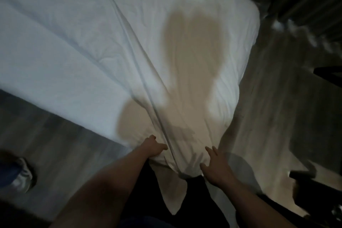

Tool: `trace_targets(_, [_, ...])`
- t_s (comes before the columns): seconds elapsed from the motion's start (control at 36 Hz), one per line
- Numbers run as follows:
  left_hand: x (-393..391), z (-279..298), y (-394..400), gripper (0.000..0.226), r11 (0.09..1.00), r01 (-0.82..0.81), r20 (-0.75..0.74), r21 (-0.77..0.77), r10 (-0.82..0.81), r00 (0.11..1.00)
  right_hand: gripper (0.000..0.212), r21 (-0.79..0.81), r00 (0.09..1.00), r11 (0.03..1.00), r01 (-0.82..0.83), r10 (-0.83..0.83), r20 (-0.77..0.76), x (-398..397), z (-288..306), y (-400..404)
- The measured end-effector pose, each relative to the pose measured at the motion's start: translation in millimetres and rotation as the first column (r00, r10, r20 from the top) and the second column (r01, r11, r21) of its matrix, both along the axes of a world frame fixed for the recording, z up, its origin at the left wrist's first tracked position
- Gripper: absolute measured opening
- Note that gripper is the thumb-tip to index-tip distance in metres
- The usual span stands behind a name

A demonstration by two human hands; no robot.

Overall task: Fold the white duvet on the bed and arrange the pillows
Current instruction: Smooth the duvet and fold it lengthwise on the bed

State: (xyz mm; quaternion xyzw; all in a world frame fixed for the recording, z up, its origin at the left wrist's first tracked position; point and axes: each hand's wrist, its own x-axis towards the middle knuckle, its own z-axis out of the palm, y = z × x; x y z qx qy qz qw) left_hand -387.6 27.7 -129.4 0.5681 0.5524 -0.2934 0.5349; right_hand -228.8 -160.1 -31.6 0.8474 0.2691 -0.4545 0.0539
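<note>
The white duvet (114, 39) covers the bed and reaches to its near corner, where a loose flap hangs down in front of me. My left hand (152, 149) grips a bunch of the duvet at that corner, fingers curled into the cloth. To its right, my right hand (214, 166) lies on the duvet's edge with fingers spread and fairly straight. My own shadow falls across the duvet beyond both hands. No pillows are in view.
Wooden floor (277, 87) runs along the right of the bed and also on the left. A shoe (22, 176) of another person stands at the lower left. Dark furniture (320, 192) sits at the lower right, and a dark slatted wall is at top right.
</note>
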Motion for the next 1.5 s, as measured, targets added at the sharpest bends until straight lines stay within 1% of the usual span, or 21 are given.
trace_targets(0.08, [24.0,-18.4,-21.1,0.108,0.976,-0.213,-0.009,-0.044,0.213,0.977,0.072,0.028,0.999,0.998,-0.048,0.048,-0.014,32.6,-16.2,-6.9])
trace_targets(0.14, [40.3,-29.6,-37.2,0.109,0.939,-0.344,-0.028,-0.022,0.343,0.939,0.071,0.058,0.999,0.997,-0.041,0.043,-0.028,55.0,-28.8,-13.9])
trace_targets(0.25, [53.7,-48.5,-59.7,0.134,0.84,-0.54,-0.051,0.053,0.542,0.839,0.071,0.096,0.996,0.993,-0.064,0.07,-0.055,95.1,-41.7,-29.8])
trace_targets(0.28, [55.7,-48.4,-63.5,0.129,0.802,-0.596,-0.037,0.03,0.597,0.802,0.067,0.091,0.994,0.993,-0.077,0.084,-0.069,103.5,-41.0,-34.1])
trace_targets(0.33, [61.9,-44.7,-73.2,0.102,0.753,-0.656,0.001,-0.045,0.657,0.754,0.068,0.088,0.988,0.988,-0.124,0.131,-0.077,119.3,-40.4,-46.0])
trace_targets(0.36, [66.6,-38.8,-78.6,0.091,0.751,-0.654,0.014,-0.089,0.658,0.753,0.071,0.096,0.988,0.988,-0.121,0.129,-0.08,126.3,-40.5,-51.7])
trace_targets(0.44, [80.9,-25.9,-95.2,0.097,0.75,-0.65,0.037,-0.123,0.658,0.752,0.059,0.11,0.988,0.985,-0.13,0.139,-0.074,140.8,-32.8,-68.8])
trace_targets(0.47, [83.9,-20.9,-100.5,0.09,0.764,-0.635,0.049,-0.116,0.643,0.764,0.056,0.104,0.985,0.983,-0.153,0.16,-0.065,144.1,-29.7,-74.2])
trace_targets(0.53, [85.4,-12.7,-108.9,0.074,0.817,-0.57,0.052,-0.088,0.575,0.816,0.054,0.073,0.981,0.98,-0.185,0.188,-0.039,147.0,-23.5,-85.1])
trace_targets(0.58, [82.9,1.2,-117.1,0.077,0.877,-0.477,0.031,-0.059,0.479,0.877,0.057,0.057,0.978,0.977,-0.204,0.206,-0.037,146.3,-14.1,-93.6])
trace_targets(0.67, [72.1,16.5,-129.8,0.078,0.934,-0.351,0.009,-0.066,0.353,0.936,0.059,0.073,0.986,0.986,-0.15,0.155,-0.068,139.9,-7.1,-105.2])
trace_targets(0.81, [64.7,31.9,-154.9,0.071,0.945,-0.317,0.012,-0.084,0.319,0.948,0.058,0.083,0.992,0.992,-0.094,0.101,-0.082,123.0,1.9,-117.8])
trace_targets(0.94, [82.4,55.9,-174.7,0.056,0.943,-0.331,0.086,0.03,0.328,0.941,0.059,0.095,0.989,0.994,-0.047,0.059,-0.136,98.4,1.9,-123.0])
trace_targets(1.0, [97.2,68.3,-178.3,0.048,0.915,-0.398,0.136,0.075,0.386,0.913,0.063,0.096,0.984,0.995,-0.012,0.029,-0.175,88.1,1.7,-125.4])
trace_targets(1.11, [130.5,91.8,-180.4,0.051,0.782,-0.622,0.2,0.035,0.604,0.771,0.065,0.115,0.945,0.985,0.131,-0.088,-0.315,63.9,5.1,-130.1])
trace_targets(1.19, [152.1,103.9,-177.8,0.055,0.729,-0.685,0.241,-0.013,0.667,0.705,0.091,0.195,0.948,0.948,0.251,-0.2,-0.247,46.5,3.8,-130.3])
trace_targets(1.28, [174.6,119.9,-171.6,0.05,0.616,-0.779,0.269,-0.113,0.774,0.573,0.117,0.283,0.929,0.886,0.367,-0.335,-0.157,42.0,1.8,-118.1])
trace_targets(1.33, [191.8,134.1,-167.5,0.044,0.577,-0.798,0.285,-0.177,0.806,0.519,0.108,0.328,0.873,0.81,0.487,-0.467,-0.143,41.9,12.0,-100.9])
trace_targets(1.42, [214.5,148.4,-158.6,0.034,0.512,-0.822,0.305,-0.249,0.847,0.435,0.068,0.365,0.787,0.715,0.596,-0.611,-0.087,54.8,20.3,-76.8])
trace_targets(1.44, [220.1,152.3,-153.1,0.03,0.5,-0.817,0.312,-0.289,0.856,0.413,0.057,0.348,0.782,0.721,0.599,-0.62,-0.06,63.1,19.4,-72.2])
trace_targets(1.5, [226.6,167.1,-140.8,0.023,0.535,-0.774,0.334,-0.339,0.838,0.432,0.038,0.302,0.816,0.779,0.549,-0.577,0.004,82.7,21.6,-67.3])
